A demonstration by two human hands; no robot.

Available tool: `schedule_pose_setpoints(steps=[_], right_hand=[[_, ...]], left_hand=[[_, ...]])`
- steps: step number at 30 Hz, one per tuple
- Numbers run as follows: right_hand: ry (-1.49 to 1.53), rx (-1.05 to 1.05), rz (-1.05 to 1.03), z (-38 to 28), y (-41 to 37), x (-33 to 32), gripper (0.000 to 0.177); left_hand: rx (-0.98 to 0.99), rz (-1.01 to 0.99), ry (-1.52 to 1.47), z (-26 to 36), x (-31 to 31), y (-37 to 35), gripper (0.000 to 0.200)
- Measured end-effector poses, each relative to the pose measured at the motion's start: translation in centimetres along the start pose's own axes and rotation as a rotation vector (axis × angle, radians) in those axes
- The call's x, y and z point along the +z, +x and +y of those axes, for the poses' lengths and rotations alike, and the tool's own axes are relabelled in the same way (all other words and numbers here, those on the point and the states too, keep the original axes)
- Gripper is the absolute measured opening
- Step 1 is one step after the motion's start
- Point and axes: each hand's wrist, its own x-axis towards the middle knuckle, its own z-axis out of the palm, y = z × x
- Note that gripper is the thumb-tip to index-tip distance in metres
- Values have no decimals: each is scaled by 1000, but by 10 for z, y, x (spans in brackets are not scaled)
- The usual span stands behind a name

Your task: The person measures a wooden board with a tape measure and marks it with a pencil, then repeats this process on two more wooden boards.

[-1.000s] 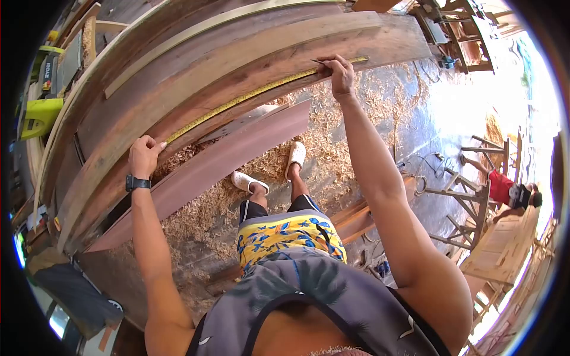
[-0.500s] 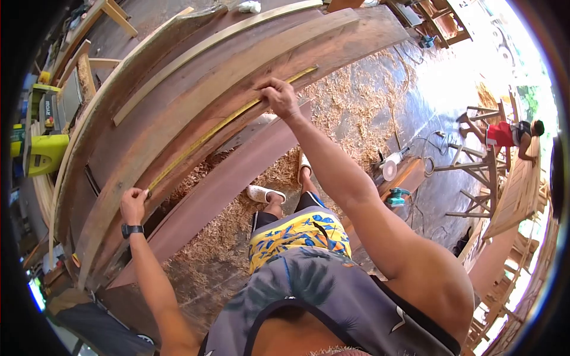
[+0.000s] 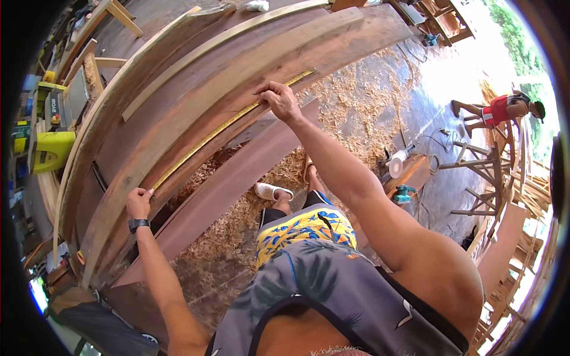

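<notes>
A yellow tape measure (image 3: 208, 138) lies stretched along a reddish-brown wooden plank (image 3: 338, 59). Its near end is pinched in the fingers of my left hand (image 3: 139, 203), low at the plank's left part. Farther up the plank, my right hand (image 3: 279, 101) is closed, its fingers by the tape, with a thin dark pencil-like stick (image 3: 257, 93) poking out of them. Beyond that hand the tape runs on over the wood. Alongside lies a curved lighter board (image 3: 237, 80).
A loose brown plank (image 3: 237, 184) lies near my feet among wood shavings (image 3: 350, 113). To the right are an angle grinder (image 3: 398, 163), a teal sander (image 3: 404, 194) and wooden trestles (image 3: 478, 172). A person (image 3: 504, 110) stands beyond them. Lime-green tool housing (image 3: 54, 151) sits at left.
Both hands keep their places along the tape, while the whole view shifts slightly. The other person has gone from bending over a wooden panel to standing, and that panel is out of sight.
</notes>
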Motion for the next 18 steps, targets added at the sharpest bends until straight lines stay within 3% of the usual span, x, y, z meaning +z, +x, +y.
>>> schedule_pose_setpoints(steps=[18], right_hand=[[58, 16, 32, 3, 3, -15, 21]], left_hand=[[-23, -14, 0, -3, 6, 5, 31]])
